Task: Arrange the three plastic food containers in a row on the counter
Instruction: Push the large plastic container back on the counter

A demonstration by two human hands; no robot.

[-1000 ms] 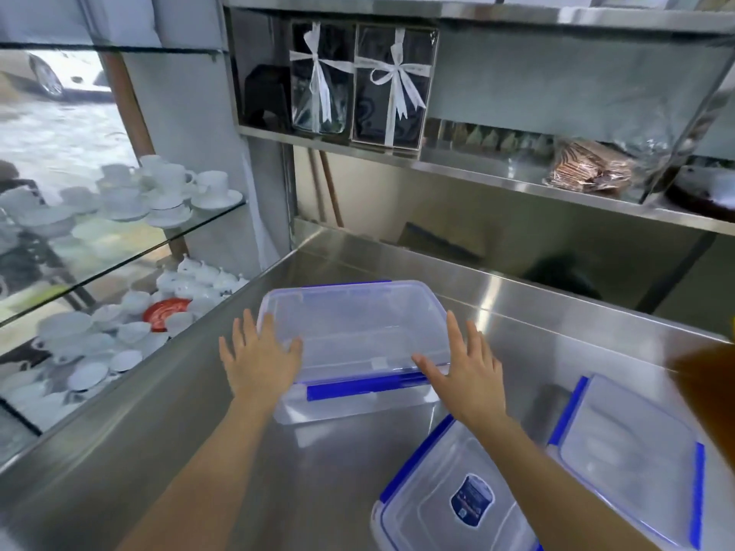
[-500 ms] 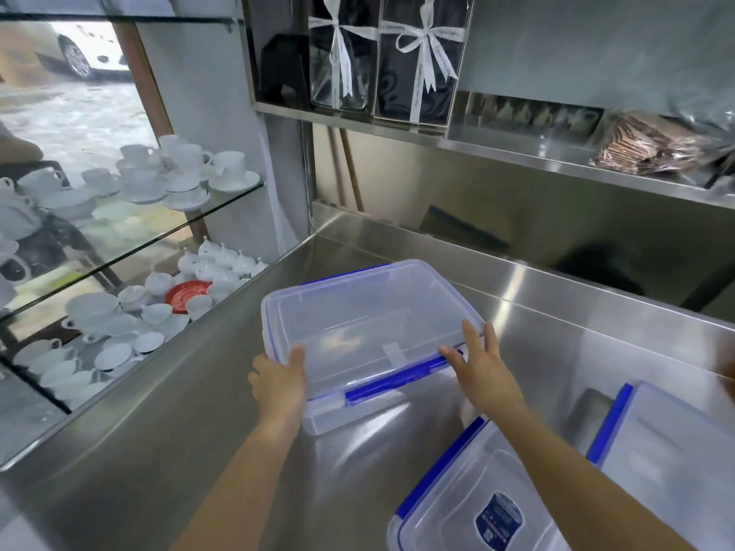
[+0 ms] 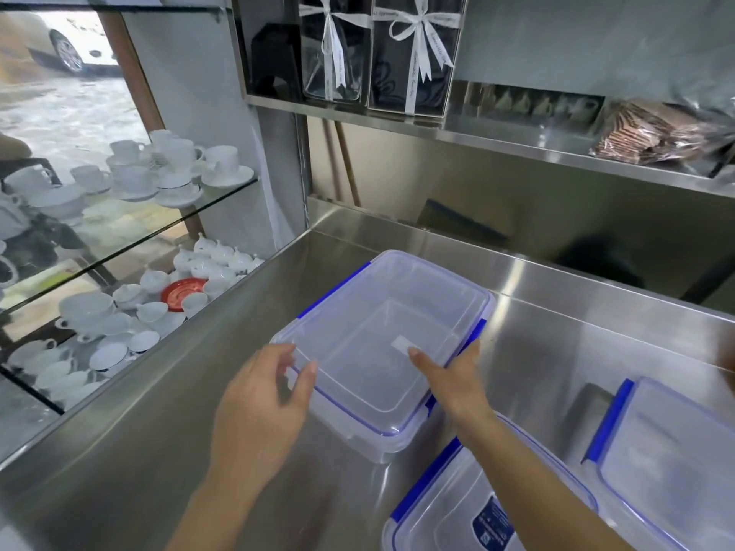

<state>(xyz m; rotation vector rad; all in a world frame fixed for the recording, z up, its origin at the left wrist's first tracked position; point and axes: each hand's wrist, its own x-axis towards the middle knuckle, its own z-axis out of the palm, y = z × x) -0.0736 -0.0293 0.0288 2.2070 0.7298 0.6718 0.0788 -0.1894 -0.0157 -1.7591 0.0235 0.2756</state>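
Both hands are on the large clear rectangular plastic container with blue clips (image 3: 382, 344), which sits at an angle on the stainless steel counter (image 3: 131, 471). The left hand (image 3: 258, 411) curls around its near left corner, thumb on the lid, fingers partly spread. The right hand (image 3: 453, 379) lies on its near right edge, thumb flat on the lid. Just right of that hand lie a second clear labelled container (image 3: 457, 511) and a third (image 3: 668, 463).
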